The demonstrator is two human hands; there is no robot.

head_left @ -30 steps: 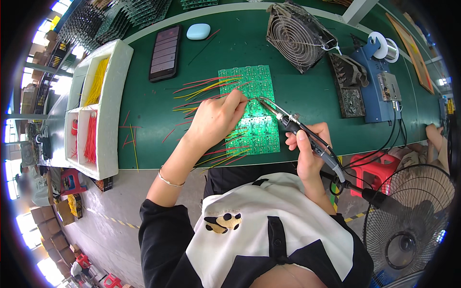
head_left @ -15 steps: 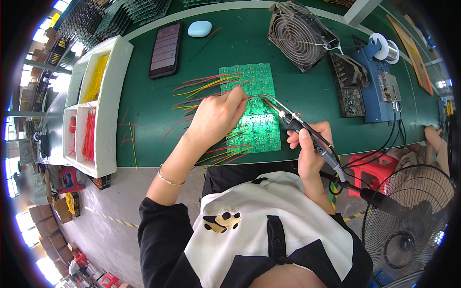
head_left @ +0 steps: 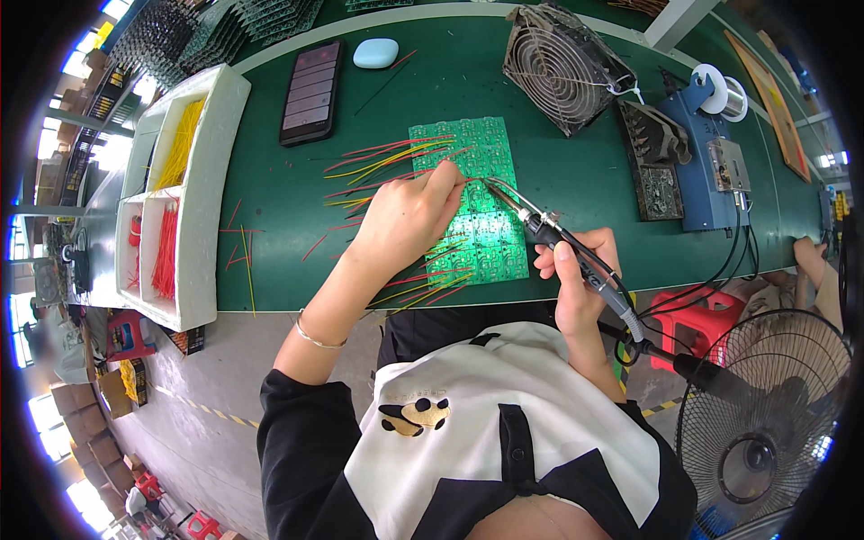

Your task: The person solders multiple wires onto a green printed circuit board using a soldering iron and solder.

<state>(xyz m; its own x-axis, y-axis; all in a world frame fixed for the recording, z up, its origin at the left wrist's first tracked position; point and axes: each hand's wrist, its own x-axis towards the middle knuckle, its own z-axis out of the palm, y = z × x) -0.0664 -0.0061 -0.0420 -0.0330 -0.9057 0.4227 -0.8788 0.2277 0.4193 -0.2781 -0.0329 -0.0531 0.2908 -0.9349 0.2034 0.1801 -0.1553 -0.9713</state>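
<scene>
A green panel of small circuit boards (head_left: 493, 243) lies on the green bench before me. My left hand (head_left: 402, 216) is over its left part, fingertips pinched on a red wire (head_left: 472, 180) whose end shows at the board. In my right hand (head_left: 578, 281) is a soldering iron (head_left: 545, 232) with a thin metal feed tube alongside; its tip meets the board by that wire end. Red and yellow wires (head_left: 364, 169) stick out from the panel's left side, above and below my left hand. Fingers hide part of the held wire.
At the left stands a white foam box (head_left: 200, 211) of red and yellow wires. A phone (head_left: 310, 94) and a light-blue case (head_left: 375, 53) lie farther back. A square fan (head_left: 569, 67), a blue solder-feeding unit (head_left: 706, 193) with a solder reel (head_left: 720, 90), and cables occupy the right.
The iron and my right hand have shifted slightly left, with the tip still on the board. My left hand has barely moved.
</scene>
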